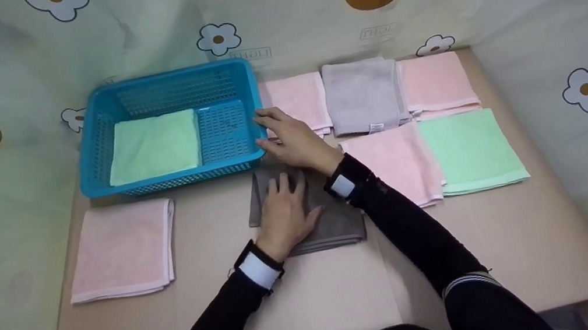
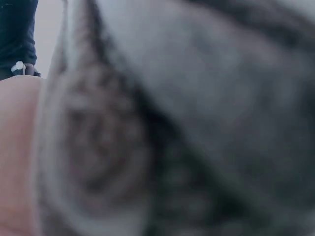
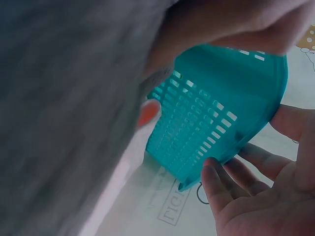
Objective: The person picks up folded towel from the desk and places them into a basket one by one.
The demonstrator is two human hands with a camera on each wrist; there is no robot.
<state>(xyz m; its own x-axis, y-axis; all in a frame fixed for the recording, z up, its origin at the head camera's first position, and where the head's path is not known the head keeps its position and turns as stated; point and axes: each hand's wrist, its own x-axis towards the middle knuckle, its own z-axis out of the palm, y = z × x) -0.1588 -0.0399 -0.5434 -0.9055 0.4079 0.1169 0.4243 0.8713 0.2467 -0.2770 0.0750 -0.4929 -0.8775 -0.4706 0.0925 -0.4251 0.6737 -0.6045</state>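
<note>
My left hand (image 1: 285, 219) rests on a folded dark grey towel (image 1: 339, 228) in the middle of the table, fingers spread and pointing away from me. At the right end of a blue plastic basket (image 1: 222, 123), my right hand (image 1: 295, 138) touches the rim with its fingertips. In the right wrist view the fingers (image 3: 216, 184) reach out to the basket's edge. A folded light green towel (image 1: 155, 145) lies inside the basket, toward its left side. Blurred grey cloth fills most of the left wrist view.
Right of the basket lie folded towels: a pink one (image 1: 296, 102), a light grey one (image 1: 364, 95), another pink one (image 1: 437, 82), a nearer pink one (image 1: 394, 167) and a green one (image 1: 472, 151). A pink towel (image 1: 119, 252) sits at the left front. Patterned curtain surrounds the table.
</note>
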